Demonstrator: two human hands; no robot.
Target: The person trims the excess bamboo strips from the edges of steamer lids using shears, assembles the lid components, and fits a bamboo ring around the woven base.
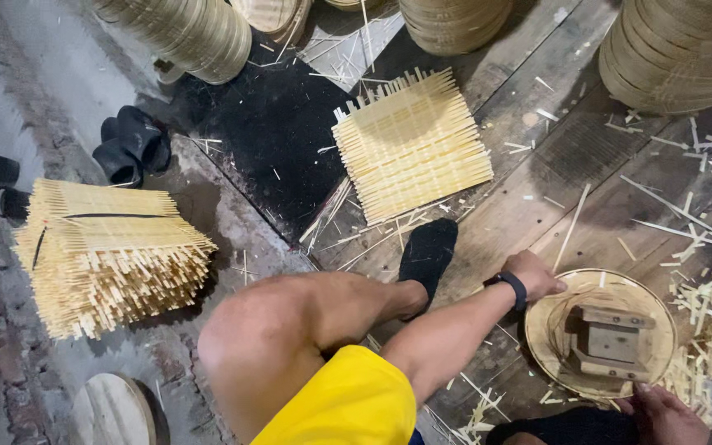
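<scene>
Round bamboo tray (661, 317) between left hand (536, 274), right hand (661, 412)

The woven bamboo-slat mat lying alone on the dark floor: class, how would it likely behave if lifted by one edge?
The woven mat looks light, being only thin pale slats. It would probably flex rather than stay rigid, since the strips are slender and loosely crossed. Its unbound slat ends stick out on every side, so strips might slide loose or snap if handled roughly.
</scene>
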